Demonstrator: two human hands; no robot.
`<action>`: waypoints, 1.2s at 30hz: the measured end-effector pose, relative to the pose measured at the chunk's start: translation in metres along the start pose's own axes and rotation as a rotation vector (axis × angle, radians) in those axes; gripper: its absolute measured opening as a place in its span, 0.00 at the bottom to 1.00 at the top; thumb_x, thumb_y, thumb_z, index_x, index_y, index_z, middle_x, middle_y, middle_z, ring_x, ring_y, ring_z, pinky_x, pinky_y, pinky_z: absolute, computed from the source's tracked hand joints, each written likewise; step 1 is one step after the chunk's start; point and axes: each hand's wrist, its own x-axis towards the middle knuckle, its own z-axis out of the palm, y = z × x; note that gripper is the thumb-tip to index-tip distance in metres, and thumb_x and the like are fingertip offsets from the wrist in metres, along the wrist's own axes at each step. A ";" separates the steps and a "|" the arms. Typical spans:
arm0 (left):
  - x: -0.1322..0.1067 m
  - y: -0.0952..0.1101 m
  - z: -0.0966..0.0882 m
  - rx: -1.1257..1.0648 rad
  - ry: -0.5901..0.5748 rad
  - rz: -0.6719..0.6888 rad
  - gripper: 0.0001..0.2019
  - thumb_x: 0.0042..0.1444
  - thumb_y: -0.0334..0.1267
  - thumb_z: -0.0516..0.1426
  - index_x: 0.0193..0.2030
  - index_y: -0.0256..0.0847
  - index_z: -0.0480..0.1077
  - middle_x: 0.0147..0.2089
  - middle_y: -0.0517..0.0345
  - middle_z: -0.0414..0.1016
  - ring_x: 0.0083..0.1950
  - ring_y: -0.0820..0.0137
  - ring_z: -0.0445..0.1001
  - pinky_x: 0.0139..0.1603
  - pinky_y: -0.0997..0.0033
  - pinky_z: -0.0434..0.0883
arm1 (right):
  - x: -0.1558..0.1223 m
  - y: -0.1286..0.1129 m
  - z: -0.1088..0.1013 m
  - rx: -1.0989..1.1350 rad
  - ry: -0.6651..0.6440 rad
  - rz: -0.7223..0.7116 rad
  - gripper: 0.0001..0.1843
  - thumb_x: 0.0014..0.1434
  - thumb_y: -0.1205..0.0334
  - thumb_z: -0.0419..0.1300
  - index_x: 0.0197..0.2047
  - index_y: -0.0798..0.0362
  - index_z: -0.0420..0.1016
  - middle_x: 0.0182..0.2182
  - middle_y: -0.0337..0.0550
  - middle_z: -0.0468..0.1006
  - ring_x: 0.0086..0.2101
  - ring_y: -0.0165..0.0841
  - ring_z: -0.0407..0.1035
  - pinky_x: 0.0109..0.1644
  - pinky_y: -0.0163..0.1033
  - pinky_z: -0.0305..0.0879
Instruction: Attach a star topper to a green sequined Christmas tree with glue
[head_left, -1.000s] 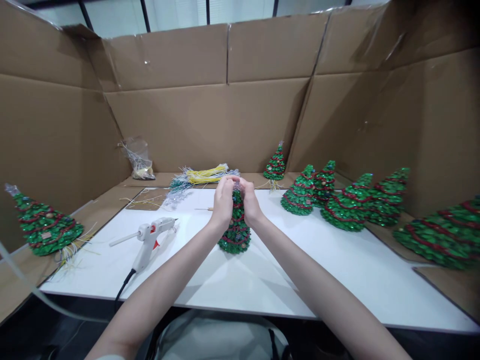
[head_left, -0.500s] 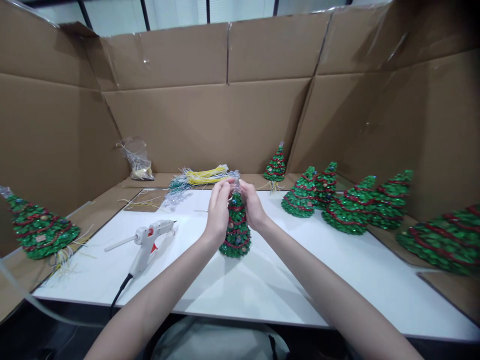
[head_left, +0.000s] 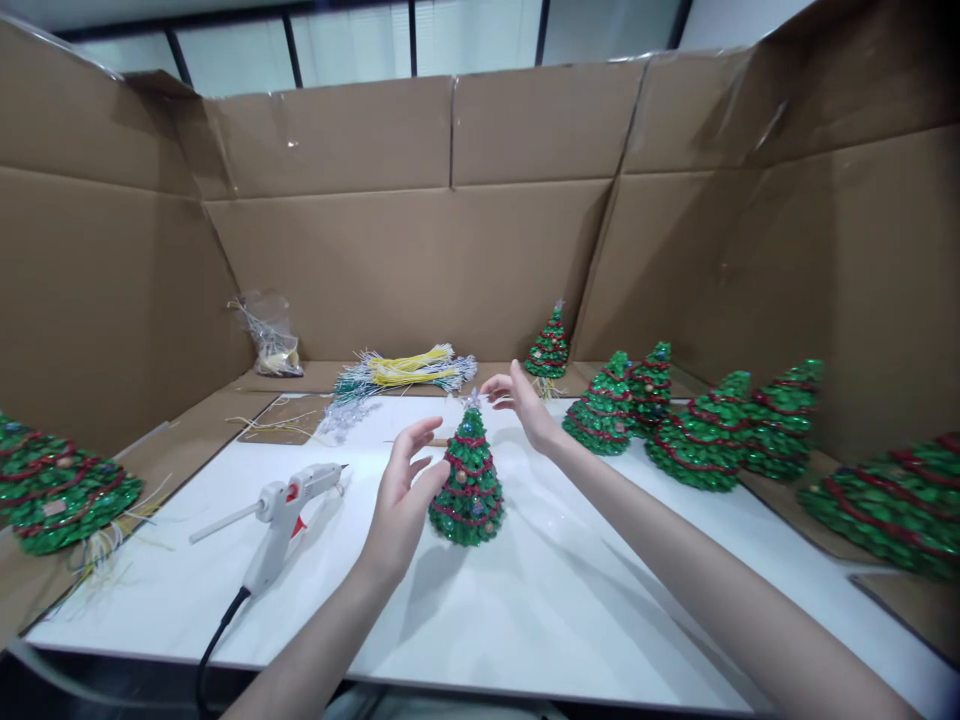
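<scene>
A small green sequin Christmas tree point(head_left: 466, 485) with red garland and a silvery top stands upright on the white board point(head_left: 570, 600). My left hand point(head_left: 401, 505) hovers open just left of it, fingers spread, close to its side. My right hand point(head_left: 525, 400) is open behind and to the right of the tree's top, fingers stretched out. Neither hand holds anything.
A white glue gun point(head_left: 281, 505) with a black cord lies left on the board. Several finished trees point(head_left: 701, 425) line the right side, one point(head_left: 549, 345) stands at the back, another point(head_left: 56, 490) at far left. Yellow and silver wire bundles point(head_left: 409, 368) and a plastic bag point(head_left: 271, 335) lie by the cardboard walls.
Both hands have let go of the tree's top and drawn apart, the left lowering beside the tree, the right moving back. The tree now stands alone.
</scene>
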 end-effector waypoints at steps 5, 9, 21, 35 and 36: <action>-0.002 -0.011 -0.007 0.013 -0.044 -0.074 0.16 0.56 0.39 0.54 0.52 0.47 0.66 0.60 0.55 0.65 0.62 0.61 0.61 0.57 0.65 0.62 | 0.043 0.048 -0.022 -0.596 0.010 -0.015 0.21 0.58 0.47 0.50 0.29 0.54 0.74 0.31 0.44 0.73 0.37 0.37 0.65 0.45 0.40 0.59; -0.004 -0.014 -0.008 0.020 -0.088 -0.075 0.14 0.58 0.40 0.53 0.51 0.46 0.66 0.59 0.54 0.66 0.59 0.61 0.64 0.56 0.64 0.63 | 0.065 0.073 -0.018 -0.825 -0.026 0.072 0.11 0.55 0.59 0.56 0.37 0.55 0.76 0.36 0.49 0.73 0.41 0.41 0.64 0.47 0.44 0.57; -0.013 -0.013 -0.011 0.246 -0.131 0.052 0.11 0.61 0.39 0.51 0.49 0.48 0.66 0.56 0.54 0.64 0.60 0.62 0.61 0.58 0.66 0.60 | 0.103 0.088 0.028 -1.136 -0.049 0.177 0.16 0.63 0.62 0.48 0.48 0.52 0.73 0.52 0.57 0.68 0.53 0.48 0.57 0.52 0.53 0.54; -0.014 -0.014 -0.011 0.260 -0.179 0.073 0.11 0.63 0.36 0.50 0.52 0.48 0.63 0.57 0.56 0.62 0.60 0.67 0.60 0.59 0.69 0.58 | 0.113 0.095 0.044 -1.217 0.033 0.211 0.13 0.63 0.63 0.49 0.44 0.53 0.73 0.51 0.53 0.69 0.50 0.45 0.59 0.49 0.48 0.58; -0.015 -0.015 -0.011 0.258 -0.180 0.076 0.11 0.63 0.36 0.50 0.52 0.48 0.63 0.57 0.56 0.62 0.60 0.67 0.60 0.58 0.69 0.59 | 0.113 0.095 0.044 -1.219 0.031 0.211 0.13 0.63 0.63 0.49 0.44 0.53 0.73 0.50 0.53 0.70 0.50 0.45 0.60 0.48 0.48 0.58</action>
